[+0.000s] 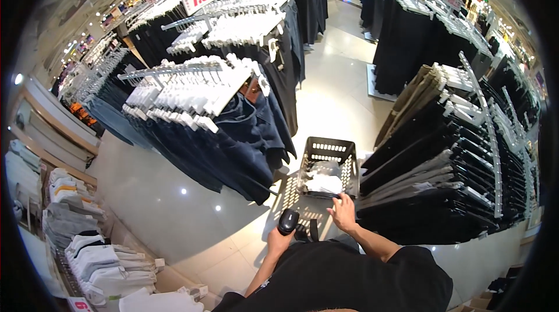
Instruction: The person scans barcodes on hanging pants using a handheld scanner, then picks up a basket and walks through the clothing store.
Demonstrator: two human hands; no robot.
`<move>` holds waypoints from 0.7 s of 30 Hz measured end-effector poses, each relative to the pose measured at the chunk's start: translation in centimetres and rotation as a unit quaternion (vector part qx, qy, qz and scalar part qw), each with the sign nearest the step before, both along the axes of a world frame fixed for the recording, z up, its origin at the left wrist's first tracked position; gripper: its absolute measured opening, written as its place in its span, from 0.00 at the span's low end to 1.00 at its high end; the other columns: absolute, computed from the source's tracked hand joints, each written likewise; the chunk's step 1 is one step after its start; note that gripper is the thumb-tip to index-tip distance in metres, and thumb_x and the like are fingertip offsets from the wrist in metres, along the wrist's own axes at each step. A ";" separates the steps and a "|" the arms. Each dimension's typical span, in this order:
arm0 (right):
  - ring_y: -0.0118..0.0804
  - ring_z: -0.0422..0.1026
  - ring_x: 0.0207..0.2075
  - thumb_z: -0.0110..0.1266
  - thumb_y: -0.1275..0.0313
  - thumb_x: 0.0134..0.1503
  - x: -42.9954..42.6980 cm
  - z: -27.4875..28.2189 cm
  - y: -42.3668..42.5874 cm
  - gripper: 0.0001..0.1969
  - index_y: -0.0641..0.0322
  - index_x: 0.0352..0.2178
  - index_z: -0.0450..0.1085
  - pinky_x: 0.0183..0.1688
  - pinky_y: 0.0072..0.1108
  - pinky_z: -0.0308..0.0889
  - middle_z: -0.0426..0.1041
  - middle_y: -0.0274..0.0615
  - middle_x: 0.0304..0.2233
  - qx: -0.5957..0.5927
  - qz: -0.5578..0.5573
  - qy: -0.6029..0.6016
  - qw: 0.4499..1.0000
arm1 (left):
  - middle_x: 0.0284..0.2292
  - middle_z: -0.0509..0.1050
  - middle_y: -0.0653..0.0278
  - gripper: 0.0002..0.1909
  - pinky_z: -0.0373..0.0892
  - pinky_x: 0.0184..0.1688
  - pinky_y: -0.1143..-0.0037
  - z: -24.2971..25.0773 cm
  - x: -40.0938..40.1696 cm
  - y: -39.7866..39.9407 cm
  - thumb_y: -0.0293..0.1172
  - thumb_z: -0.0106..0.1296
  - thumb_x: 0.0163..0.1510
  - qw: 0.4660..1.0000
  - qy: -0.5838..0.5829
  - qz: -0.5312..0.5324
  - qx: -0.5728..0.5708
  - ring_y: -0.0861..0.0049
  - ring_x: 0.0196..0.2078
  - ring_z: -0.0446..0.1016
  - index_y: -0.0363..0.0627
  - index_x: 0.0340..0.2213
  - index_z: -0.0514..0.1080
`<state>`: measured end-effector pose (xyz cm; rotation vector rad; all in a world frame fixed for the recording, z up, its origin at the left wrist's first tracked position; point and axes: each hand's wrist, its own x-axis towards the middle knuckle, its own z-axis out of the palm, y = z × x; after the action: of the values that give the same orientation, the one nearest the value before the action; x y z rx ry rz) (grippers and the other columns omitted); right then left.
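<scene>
My left hand point(280, 240) is closed around a black handheld device point(288, 221) with a rounded, glossy head, probably a barcode scanner. Ahead of my body is a black plastic basket point(329, 147) with slotted walls. White and clear items point(324, 183), perhaps plastic packaging, lie in the bottom of it. My right hand point(344, 215) is at the basket's near right corner, thumb apart from the fingers. Its fingertips overlap the rim in the picture; whether they touch it I cannot tell. A black strap point(314, 230) hangs between my hands.
Dark jeans point(205, 150) on white hangers fill a rack to the left. Black and grey trousers point(415, 176) hang close on the right, beside the basket. A tiled aisle point(329, 93) runs ahead between racks. Folded pale clothes point(105, 264) lie on a shelf at lower left.
</scene>
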<state>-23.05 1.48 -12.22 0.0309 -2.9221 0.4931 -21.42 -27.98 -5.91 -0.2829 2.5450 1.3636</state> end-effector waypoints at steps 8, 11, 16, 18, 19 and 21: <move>0.46 0.70 0.47 0.64 0.57 0.54 -5.5 -2.8 1.8 0.21 0.63 0.42 0.72 0.51 0.35 0.62 0.73 0.44 0.41 0.015 -0.066 0.019 0.998 | 0.33 0.82 0.48 0.23 0.74 0.40 0.66 -0.5 -7.2 0.1 0.42 0.70 0.46 0.999 -0.011 -0.051 -0.006 0.57 0.38 0.82 0.36 0.38 0.79; 0.46 0.73 0.39 0.63 0.56 0.55 -6.9 -4.0 2.7 0.18 0.59 0.39 0.75 0.46 0.36 0.64 0.75 0.44 0.34 -0.028 -0.029 -0.004 0.999 | 0.33 0.82 0.46 0.23 0.74 0.40 0.65 -0.8 -10.4 2.3 0.43 0.69 0.47 0.997 -0.004 -0.074 -0.024 0.54 0.39 0.82 0.36 0.38 0.79; 0.50 0.73 0.36 0.65 0.57 0.53 -10.1 -4.4 3.6 0.17 0.59 0.35 0.76 0.43 0.38 0.66 0.75 0.45 0.30 -0.076 -0.055 0.037 0.995 | 0.42 0.79 0.50 0.28 0.73 0.46 0.63 -2.4 -16.1 7.2 0.38 0.70 0.45 0.992 0.035 -0.118 -0.013 0.51 0.45 0.78 0.40 0.47 0.75; 0.50 0.74 0.38 0.63 0.54 0.55 -12.1 -5.2 4.4 0.18 0.59 0.36 0.76 0.45 0.39 0.65 0.76 0.45 0.32 -0.080 -0.057 0.024 0.995 | 0.46 0.78 0.49 0.28 0.73 0.49 0.65 -2.0 -18.8 9.4 0.35 0.69 0.46 0.984 0.093 -0.150 -0.009 0.52 0.48 0.77 0.40 0.48 0.74; 0.50 0.74 0.39 0.62 0.53 0.56 -12.8 -5.2 4.9 0.19 0.58 0.37 0.76 0.47 0.39 0.64 0.76 0.45 0.32 -0.086 -0.067 0.009 0.994 | 0.47 0.77 0.49 0.29 0.72 0.50 0.65 -1.7 -20.0 10.9 0.34 0.68 0.46 0.980 0.110 -0.163 -0.012 0.53 0.49 0.77 0.40 0.50 0.74; 0.49 0.74 0.43 0.59 0.52 0.59 -14.7 -4.4 5.4 0.20 0.58 0.39 0.77 0.50 0.40 0.63 0.78 0.45 0.35 -0.092 -0.078 -0.019 0.993 | 0.53 0.73 0.45 0.32 0.68 0.58 0.65 -4.4 -22.8 12.3 0.33 0.66 0.48 0.979 0.106 -0.174 -0.027 0.51 0.56 0.72 0.36 0.54 0.70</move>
<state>-37.72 6.90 -16.66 -0.2307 -2.8722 0.7396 -44.27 -15.66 -10.32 0.3059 2.6386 1.2468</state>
